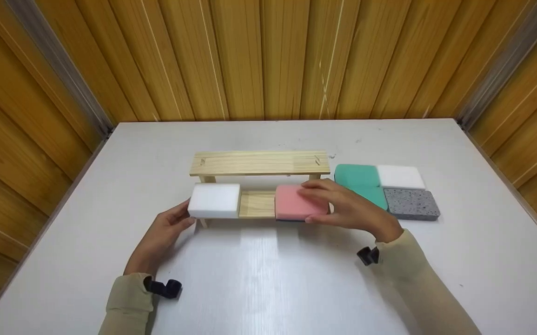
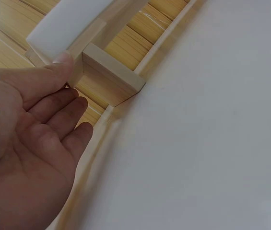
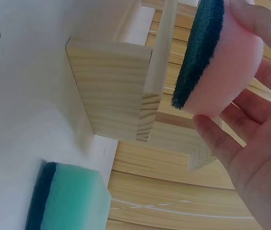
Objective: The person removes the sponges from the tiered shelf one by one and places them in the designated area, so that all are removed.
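My right hand pinches a pink sponge between thumb and fingers over the right end of the lower step of a small two-tier wooden rack. In the right wrist view, the sponge has a dark scouring layer facing the board, with a gap between them. A white sponge block lies on the step's left end. Beside it, my left hand grips the rack's left end; in the left wrist view the thumb presses the board's corner, with the index finger mostly hidden.
Right of the rack, two green sponges, a white block and a speckled grey block lie grouped on the white table. The rack's upper board stands behind the lower step. Wood-patterned walls enclose the table.
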### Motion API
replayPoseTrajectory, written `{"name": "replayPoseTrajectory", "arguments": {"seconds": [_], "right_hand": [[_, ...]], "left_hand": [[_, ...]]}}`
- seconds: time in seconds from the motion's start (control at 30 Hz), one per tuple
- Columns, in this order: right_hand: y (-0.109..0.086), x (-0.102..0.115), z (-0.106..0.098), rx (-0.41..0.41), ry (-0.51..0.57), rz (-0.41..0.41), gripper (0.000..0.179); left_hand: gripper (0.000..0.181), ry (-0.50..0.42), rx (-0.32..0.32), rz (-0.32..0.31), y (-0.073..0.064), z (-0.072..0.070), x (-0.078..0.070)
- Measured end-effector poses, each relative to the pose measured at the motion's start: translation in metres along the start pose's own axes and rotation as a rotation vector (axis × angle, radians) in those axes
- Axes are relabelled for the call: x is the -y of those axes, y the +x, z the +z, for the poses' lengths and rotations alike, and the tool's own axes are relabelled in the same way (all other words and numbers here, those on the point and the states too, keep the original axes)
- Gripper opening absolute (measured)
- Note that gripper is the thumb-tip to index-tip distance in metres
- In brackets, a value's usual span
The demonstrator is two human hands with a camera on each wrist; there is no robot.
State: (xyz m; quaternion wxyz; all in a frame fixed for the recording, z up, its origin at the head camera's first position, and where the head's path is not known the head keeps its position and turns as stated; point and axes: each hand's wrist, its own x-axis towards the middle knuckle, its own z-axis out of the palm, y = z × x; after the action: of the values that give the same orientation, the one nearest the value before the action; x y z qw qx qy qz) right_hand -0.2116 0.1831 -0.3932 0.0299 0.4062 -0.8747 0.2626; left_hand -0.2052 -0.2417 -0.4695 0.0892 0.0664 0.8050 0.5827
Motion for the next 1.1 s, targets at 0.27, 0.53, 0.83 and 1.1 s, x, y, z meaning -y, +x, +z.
{"name": "replayPoseTrajectory", "arguments": {"seconds": [0.27, 0.53, 0.83, 1.1], "right_hand": [[-0.008, -0.005, -0.003, -0.012, 0.041, 0.041, 0.059], [-0.015, -0.010, -0.006, -0.054, 0.025, -0.008, 0.057], [-0.023, -0.013, -0.009, -0.064, 0.019, -0.015, 0.056], [-0.031, -0.015, -0.012, -0.062, 0.007, -0.022, 0.057]], "left_hand": [[0.059, 0.012, -0.010, -0.013, 0.000, 0.000, 0.000], [0.057, 0.014, -0.011, -0.003, 0.001, 0.000, 0.001], [0.058, -0.008, -0.004, -0.008, -0.001, 0.000, 0.000], [0.057, -0.015, -0.009, -0.008, 0.000, 0.001, 0.001]]}}
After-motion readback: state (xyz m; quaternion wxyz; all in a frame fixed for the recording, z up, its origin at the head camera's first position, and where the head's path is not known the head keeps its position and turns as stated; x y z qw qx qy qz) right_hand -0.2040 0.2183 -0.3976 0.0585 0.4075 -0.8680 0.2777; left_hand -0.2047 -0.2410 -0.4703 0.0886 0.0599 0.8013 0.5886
